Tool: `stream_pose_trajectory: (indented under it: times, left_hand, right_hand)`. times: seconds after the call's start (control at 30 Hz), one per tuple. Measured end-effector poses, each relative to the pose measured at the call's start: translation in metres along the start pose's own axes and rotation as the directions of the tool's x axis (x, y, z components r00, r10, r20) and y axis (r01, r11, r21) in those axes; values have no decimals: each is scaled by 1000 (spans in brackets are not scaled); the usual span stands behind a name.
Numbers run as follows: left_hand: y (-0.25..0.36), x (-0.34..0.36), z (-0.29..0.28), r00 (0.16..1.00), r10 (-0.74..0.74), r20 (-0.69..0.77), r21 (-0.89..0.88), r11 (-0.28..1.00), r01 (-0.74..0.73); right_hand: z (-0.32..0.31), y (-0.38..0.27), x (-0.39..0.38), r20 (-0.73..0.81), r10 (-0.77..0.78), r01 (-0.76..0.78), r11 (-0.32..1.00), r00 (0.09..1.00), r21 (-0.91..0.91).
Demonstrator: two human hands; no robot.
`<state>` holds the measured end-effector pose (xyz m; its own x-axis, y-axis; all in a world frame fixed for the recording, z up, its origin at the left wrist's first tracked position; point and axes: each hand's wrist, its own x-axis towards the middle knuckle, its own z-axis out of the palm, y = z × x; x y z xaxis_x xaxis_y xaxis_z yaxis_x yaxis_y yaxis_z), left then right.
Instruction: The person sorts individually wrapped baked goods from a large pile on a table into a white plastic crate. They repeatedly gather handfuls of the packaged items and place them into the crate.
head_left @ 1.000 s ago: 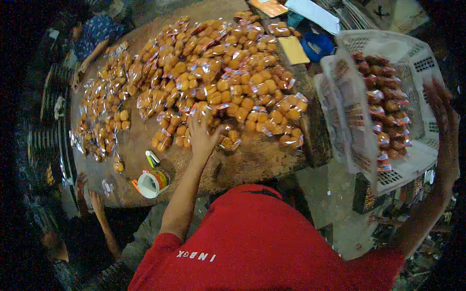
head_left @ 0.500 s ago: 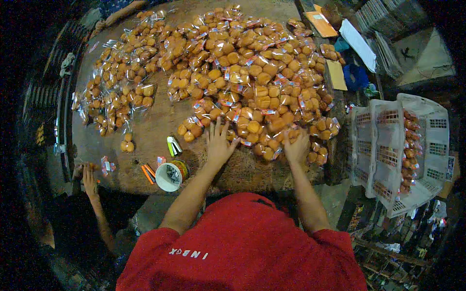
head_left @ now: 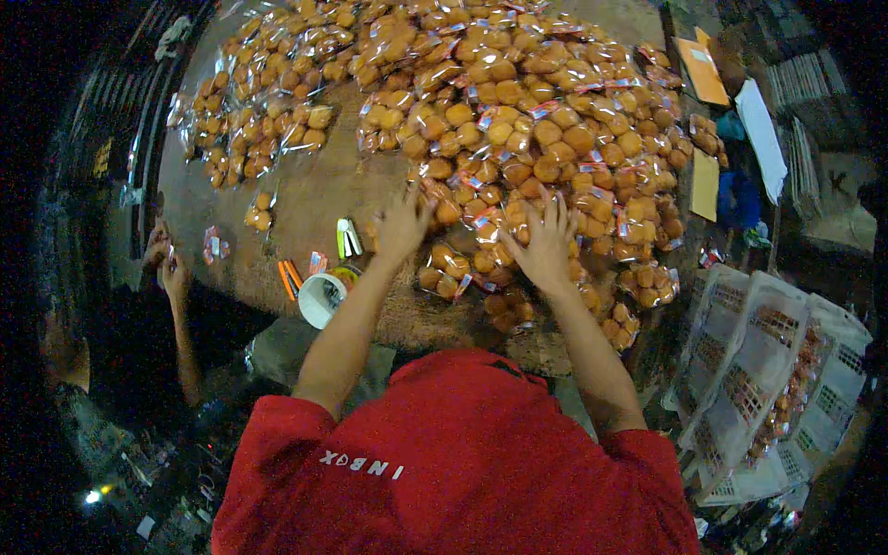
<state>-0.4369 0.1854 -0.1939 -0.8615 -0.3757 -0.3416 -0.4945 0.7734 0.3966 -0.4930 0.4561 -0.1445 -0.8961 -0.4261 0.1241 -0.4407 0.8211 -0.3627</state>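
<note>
Head view, crate (head_left: pixel 768 301): white, slotted, tilted at right, wrapped packs (head_left: pixel 786 402) inside.
Tub (head_left: pixel 311 305): white inside, contents unclear.
Left hand (head_left: pixel 404 228): open, blurred, fingertips at the heap's edge.
Right hand (head_left: pixel 548 242): fingers spread, touching bags.
Bagged buns (head_left: pixel 518 102): heaped across the surface (head_left: pixel 328 199), long axes mixed.

Dim light; a wooden table (head_left: pixel 319 190) above grey floor (head_left: pixel 368 363).
</note>
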Motion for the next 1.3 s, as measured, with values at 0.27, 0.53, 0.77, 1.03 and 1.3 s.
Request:
stream_pose_trajectory:
  times: [0.27,0.53,0.77,1.03,1.3]
  left_hand:
    - [-10,-43,4,967,88,-239,-71,992,-108]
    - [23,109,-38,878,452,-156,407,839,-360]
    - [-5,37,-39,880,394,-267,87,919,-385]
    - [-44,-205,0,937,-28,348,326,941,-93]
    - [-35,-229,-13,909,-310,277,228,941,252]
  right_hand:
    - [53,-59,57,210,-112,118,993,971,-17]
    - [39,-50,-87,455,-260,303,953,852,-22]
    - [63,-58,-91,166,-163,135,977,973,167]
    - [50,-101,-44,334,-118,6,949,935,316]
    - [70,-53,40,81,-277,269,959,957,93]
